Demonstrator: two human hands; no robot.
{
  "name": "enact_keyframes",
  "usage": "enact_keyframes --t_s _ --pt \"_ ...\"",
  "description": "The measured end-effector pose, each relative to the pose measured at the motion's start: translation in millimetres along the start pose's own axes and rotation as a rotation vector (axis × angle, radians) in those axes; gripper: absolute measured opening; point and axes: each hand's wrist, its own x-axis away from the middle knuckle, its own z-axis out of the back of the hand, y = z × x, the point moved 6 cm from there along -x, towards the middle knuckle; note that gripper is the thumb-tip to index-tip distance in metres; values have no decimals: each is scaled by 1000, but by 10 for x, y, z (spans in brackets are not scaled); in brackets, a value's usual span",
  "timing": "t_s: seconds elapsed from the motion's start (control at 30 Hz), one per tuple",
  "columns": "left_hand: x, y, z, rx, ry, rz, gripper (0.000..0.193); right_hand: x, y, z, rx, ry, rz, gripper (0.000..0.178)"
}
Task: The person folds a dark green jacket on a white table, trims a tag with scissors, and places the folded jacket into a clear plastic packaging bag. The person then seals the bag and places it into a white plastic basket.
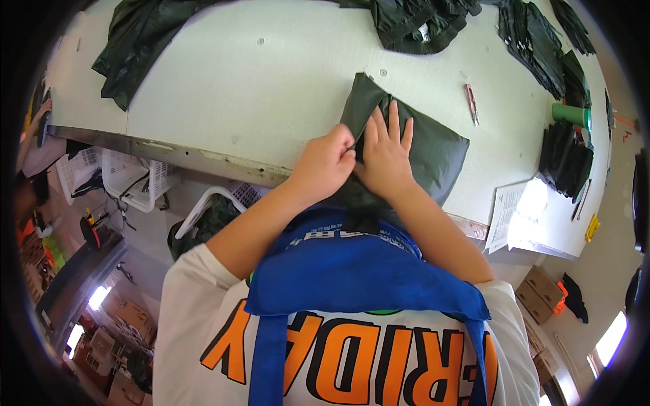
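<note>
A folded piece of smooth dark green fabric [437, 145] lies at the near edge of the white table, in front of my body. I cannot tell what kind of item it is. My left hand [325, 162] is closed at its left side, thumb and fingers pinching the edge of a folded-over flap [360, 105]. Flat on top of the fabric, just right of that flap, rests my right hand [389, 149] with its fingers spread. The fabric's near part runs down against my blue apron [359, 277].
Dark garments lie at the table's far left [145, 40] and far middle [420, 27]. On the right are a small red cutter [472, 105], a green roll [571, 114], dark fabric stacks [567, 159] and a paper sheet [504, 213]. White baskets [135, 179] stand below, left.
</note>
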Motion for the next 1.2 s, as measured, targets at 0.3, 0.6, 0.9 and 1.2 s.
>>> enact_keyframes --t_s 0.3,0.6,0.9,1.2 --pt "-233 -242 -100 -153 31 73 14 72 391 284 -804 189 125 80" --pt "-178 1 -74 -9 -102 134 18 256 125 65 -230 175 -57 57" --pt "-327 80 -667 90 -325 266 16 201 586 -138 -436 280 -39 59" --pt "-655 0 -863 -321 -334 302 15 716 468 344 -708 530 195 26"
